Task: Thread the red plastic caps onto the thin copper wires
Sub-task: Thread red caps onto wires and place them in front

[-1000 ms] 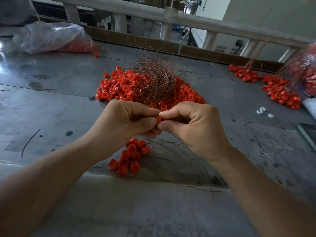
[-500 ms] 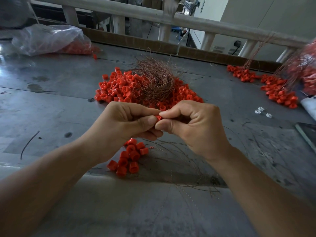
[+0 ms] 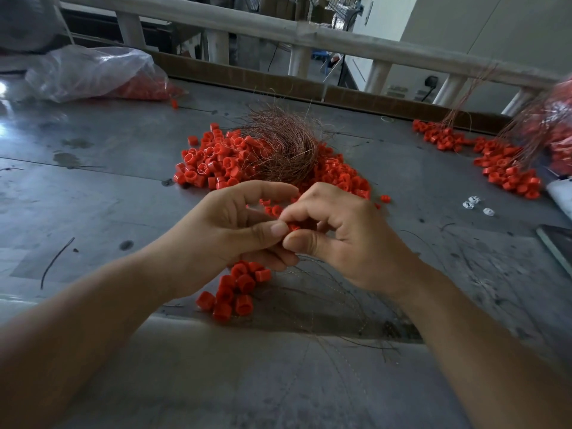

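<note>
Two bare hands meet over the grey metal worktable [image 3: 93,196], pinching one small red plastic cap [image 3: 293,226] between them. Far beyond the left hand [image 3: 229,239] lies a clear plastic bag [image 3: 93,72] with more red pieces inside. This hand nips the cap with thumb and forefinger, its other fingers curled underneath. Just below it sits a small cluster of red caps [image 3: 236,292]. Beyond both hands spreads a large heap of loose red caps [image 3: 213,162], topped by a nest of tangled thin copper wire [image 3: 278,147]. The right hand [image 3: 343,239] grips the same cap from the other side, thumb below and forefinger above. Loose copper strands [image 3: 325,292] fan out under its palm, though I cannot tell whether one is between the fingers. The cap looks light, rigid and smooth, so it probably slips easily and is best held by its side wall with the hole left free. The wire looks springy and easily kinked, so it is best gripped close to its tip.
</note>
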### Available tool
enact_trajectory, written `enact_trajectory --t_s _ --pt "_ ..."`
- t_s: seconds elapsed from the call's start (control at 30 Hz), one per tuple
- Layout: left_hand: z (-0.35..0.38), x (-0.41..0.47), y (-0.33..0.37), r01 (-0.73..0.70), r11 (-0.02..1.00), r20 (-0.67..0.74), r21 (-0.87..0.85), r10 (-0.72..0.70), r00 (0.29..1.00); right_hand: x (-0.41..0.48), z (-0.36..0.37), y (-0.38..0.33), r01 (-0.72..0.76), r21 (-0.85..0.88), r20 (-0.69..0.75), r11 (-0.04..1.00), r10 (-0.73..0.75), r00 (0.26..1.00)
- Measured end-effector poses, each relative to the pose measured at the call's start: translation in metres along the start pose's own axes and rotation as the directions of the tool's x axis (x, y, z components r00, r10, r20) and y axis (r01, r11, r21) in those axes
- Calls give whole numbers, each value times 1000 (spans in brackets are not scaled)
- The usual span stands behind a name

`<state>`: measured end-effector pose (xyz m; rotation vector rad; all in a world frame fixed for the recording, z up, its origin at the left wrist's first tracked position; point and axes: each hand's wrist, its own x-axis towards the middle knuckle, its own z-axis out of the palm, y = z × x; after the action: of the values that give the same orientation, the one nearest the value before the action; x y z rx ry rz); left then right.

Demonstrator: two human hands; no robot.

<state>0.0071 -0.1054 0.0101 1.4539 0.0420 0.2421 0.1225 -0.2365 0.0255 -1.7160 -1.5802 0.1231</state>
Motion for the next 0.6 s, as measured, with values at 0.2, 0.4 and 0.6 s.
enact_trajectory --t_s 0.2,0.4,0.6 --pt "3 -2 1 -73 995 47 64 70 996 0 5 -4 13 -88 8 996 -12 1000" --pt "4 -3 0 -64 998 59 26 62 996 -2 5 -7 17 -97 12 995 -15 1000" --pt "5 -6 2 -47 997 94 59 42 995 -4 9 -8 -10 -71 25 997 12 1000"
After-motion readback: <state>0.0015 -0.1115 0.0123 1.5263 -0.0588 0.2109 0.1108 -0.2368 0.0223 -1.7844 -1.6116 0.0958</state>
